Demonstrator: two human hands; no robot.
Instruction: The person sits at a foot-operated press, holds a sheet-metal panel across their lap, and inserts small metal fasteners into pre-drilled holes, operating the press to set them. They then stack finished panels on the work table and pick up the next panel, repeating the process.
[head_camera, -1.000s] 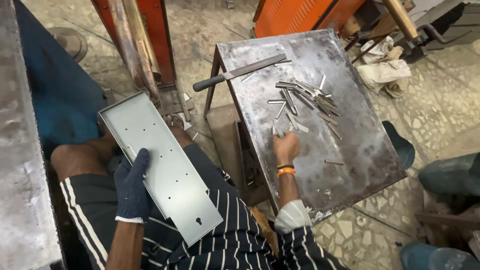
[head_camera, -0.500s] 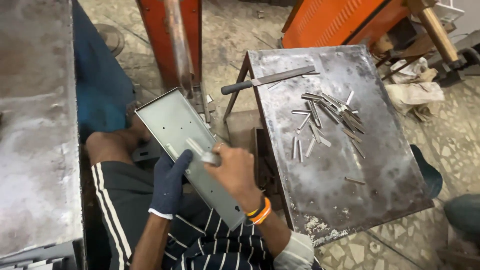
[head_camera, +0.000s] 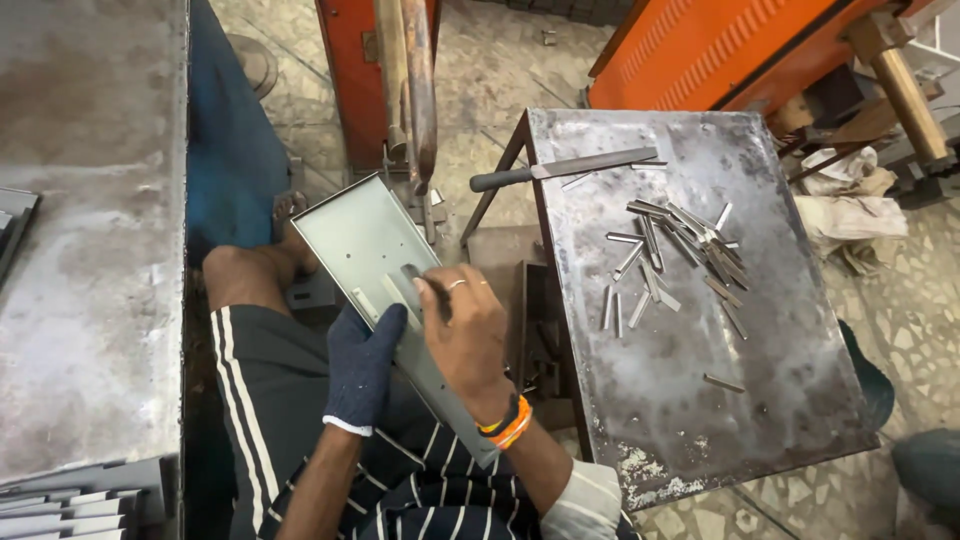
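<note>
The person's left hand, in a dark blue knit glove, is curled around the near left edge of a long grey sheet-metal tray, thumb on top, gripping it. The tray lies tilted across the lap, its far end pointing toward the orange machine base. The bare right hand, with a ring and orange wristbands, is closed over the tray's right side, its fingers pinching a small dark metal strip against the tray's inner face. To the right, well apart from both hands, stands a worn steel table carrying a scattered pile of metal strips and a long file with a dark handle at its far edge.
</note>
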